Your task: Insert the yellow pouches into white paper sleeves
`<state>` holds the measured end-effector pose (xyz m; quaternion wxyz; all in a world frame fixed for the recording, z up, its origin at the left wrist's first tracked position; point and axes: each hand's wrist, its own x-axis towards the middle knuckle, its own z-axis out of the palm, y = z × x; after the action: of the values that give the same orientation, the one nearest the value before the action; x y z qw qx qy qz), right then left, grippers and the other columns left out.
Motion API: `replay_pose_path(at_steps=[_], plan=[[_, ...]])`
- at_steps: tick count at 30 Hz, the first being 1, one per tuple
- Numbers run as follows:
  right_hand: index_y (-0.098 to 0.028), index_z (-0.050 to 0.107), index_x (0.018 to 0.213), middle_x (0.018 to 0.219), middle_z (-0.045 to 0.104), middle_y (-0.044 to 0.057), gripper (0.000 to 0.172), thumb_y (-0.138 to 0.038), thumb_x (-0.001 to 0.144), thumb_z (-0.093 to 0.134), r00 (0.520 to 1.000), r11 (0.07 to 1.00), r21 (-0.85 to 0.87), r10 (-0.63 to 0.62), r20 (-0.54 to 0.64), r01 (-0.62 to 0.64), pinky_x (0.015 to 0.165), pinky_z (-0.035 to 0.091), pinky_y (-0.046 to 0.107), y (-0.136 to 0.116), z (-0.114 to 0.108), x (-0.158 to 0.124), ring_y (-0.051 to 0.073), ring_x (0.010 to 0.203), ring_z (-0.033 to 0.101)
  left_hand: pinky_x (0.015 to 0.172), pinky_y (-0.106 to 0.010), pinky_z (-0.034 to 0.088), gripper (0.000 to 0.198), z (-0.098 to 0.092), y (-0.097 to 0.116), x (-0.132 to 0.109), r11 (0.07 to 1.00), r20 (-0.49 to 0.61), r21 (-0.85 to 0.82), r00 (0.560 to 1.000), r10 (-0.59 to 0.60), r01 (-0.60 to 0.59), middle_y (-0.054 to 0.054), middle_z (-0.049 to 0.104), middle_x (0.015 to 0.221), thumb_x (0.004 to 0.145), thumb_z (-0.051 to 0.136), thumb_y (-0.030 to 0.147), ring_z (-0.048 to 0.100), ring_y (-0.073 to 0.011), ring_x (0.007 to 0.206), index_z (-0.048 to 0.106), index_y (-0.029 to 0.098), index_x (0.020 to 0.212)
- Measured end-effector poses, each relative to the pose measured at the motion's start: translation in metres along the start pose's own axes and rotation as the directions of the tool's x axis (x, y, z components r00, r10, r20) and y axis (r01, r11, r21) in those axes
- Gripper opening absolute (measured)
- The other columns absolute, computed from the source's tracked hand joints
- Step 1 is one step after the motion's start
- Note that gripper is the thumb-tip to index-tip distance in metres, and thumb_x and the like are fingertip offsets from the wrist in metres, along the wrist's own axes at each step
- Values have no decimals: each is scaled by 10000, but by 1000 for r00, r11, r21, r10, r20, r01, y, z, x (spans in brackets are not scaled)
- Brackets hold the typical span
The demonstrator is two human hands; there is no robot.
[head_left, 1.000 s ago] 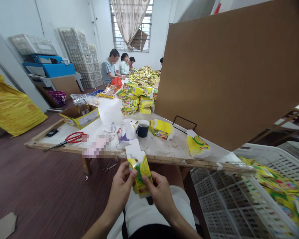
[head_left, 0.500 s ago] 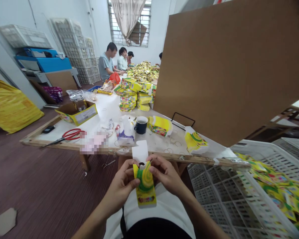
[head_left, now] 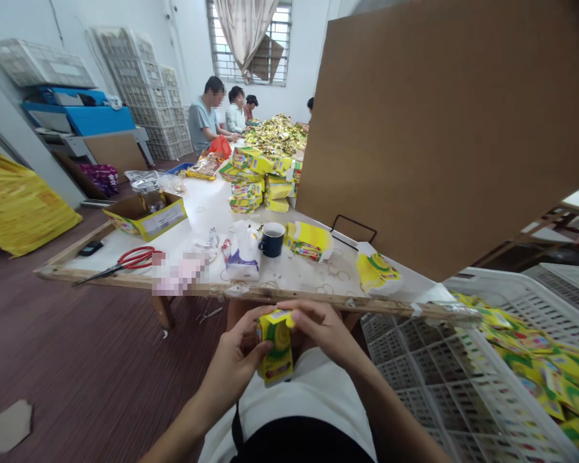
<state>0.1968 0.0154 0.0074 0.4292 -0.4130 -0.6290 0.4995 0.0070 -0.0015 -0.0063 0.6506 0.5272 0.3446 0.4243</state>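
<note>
"Since you're standing closer than I am, what is being held over there?"

"A small yellow-and-green printed card box (head_left: 280,350), roughly upright but tilted, just above the white-clothed lap (head_left: 323,392), on the near side of the worn wooden table edge (head_left: 313,298). The left hand (head_left: 246,347) pinches its left side, thumb on the front panel. The right hand (head_left: 325,328) has its fingertips at the top right corner; whether they pinch there or merely press, I can't tell."

"Heavy, would you say?"

"Light, I'd judge: thin, glossy card, perhaps a little slippery. Its folded edges should be stiff, but the broad panels would probably dent under a hard squeeze. I'd hold it near the side edges and go gently on the top."

"And the surface?"

"A white tabletop (head_left: 207,214). Red-handled scissors (head_left: 137,258) lie on the left; near the middle, a dark blue mug (head_left: 273,242) stands beside a white-and-purple tissue pack (head_left: 244,262)."

"Farther off?"

"Stacked yellow cartons (head_left: 248,183), then a heap of small yellow packets (head_left: 280,133), with 3 people (head_left: 203,122) on its left. On the right, a big brown board (head_left: 424,135) and a white plastic crate (head_left: 410,360)."
</note>
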Motion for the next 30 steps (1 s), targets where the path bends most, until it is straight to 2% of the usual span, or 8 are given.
replay_pose_path(at_steps=[3, 9, 17, 20, 22, 25, 27, 30], plan=[[-188, 573, 1131, 845, 679, 20, 356, -267, 792, 649, 994, 995, -26, 100, 48, -99, 642, 469, 250, 1, 6, -1, 178, 746, 619, 917, -347, 477, 467, 3, -1, -1, 1000, 17, -3, 1000, -6, 6, -89, 642, 1196, 844, 589, 214, 603, -231, 1092, 473, 250, 1295], [-185, 559, 1110, 582, 585, -50, 309, -182, 805, 612, 995, 957, -288, 15, -97, -42, 491, 384, 199, 12, 16, 0, 126, 503, 510, 880, -351, 487, 520, -1, 2, 1, 996, 20, -83, 1000, -9, 10, -113, 669, 1138, 815, 632, 241, 612, -253, 1074, 452, 227, 1302], [-191, 664, 1049, 1001, 676, 73, 249, -344, 880, 566, 987, 987, -154, -57, -151, 34, 792, 494, 317, 15, 16, -8, 227, 901, 621, 792, -341, 515, 506, 4, -2, 2, 997, 38, -47, 997, -64, 66, -87, 700, 1017, 770, 680, 262, 679, -231, 887, 486, 228, 1237], [-209, 665, 1029, 1023, 668, 90, 250, -370, 869, 559, 915, 920, -391, -139, -378, -21, 826, 471, 383, 6, -44, -32, 252, 920, 599, 878, -376, 492, 624, 3, -5, 1, 994, -11, 72, 996, -86, 87, -98, 679, 1056, 763, 682, 289, 659, -238, 969, 412, 240, 1324], [-201, 670, 1024, 1022, 647, 127, 306, -425, 853, 550, 674, 682, -685, -382, -633, -256, 879, 401, 466, -4, -110, -58, 297, 957, 557, 896, -389, 489, 618, 0, -7, 3, 989, -53, 121, 996, -74, 80, -105, 671, 1064, 763, 674, 327, 655, -241, 980, 422, 231, 1320], [-147, 657, 1106, 1162, 554, 218, 477, -502, 799, 577, 301, 347, -638, -663, -685, -687, 943, 261, 564, -12, -204, -85, 396, 1155, 411, 895, -390, 496, 543, -2, -9, 7, 988, -70, 141, 996, -57, 67, -97, 676, 1040, 775, 652, 363, 661, -236, 959, 474, 221, 1267], [-121, 649, 1118, 1135, 568, 236, 520, -516, 790, 568, 328, 325, -555, -545, -772, -766, 915, 296, 529, -1, -239, -81, 394, 1120, 442, 893, -390, 499, 515, -2, -9, 8, 983, -47, 170, 997, -65, 72, -96, 679, 1028, 777, 646, 367, 661, -235, 954, 492, 214, 1244], [-127, 694, 991, 964, 659, 175, 451, -508, 790, 557, 486, 376, -549, -254, -836, -747, 790, 406, 405, 38, -251, -44, 319, 919, 577, 880, -391, 508, 479, -4, -9, 8, 966, -17, 249, 997, -73, 75, -107, 676, 1031, 785, 630, 367, 662, -237, 947, 514, 204, 1221]])
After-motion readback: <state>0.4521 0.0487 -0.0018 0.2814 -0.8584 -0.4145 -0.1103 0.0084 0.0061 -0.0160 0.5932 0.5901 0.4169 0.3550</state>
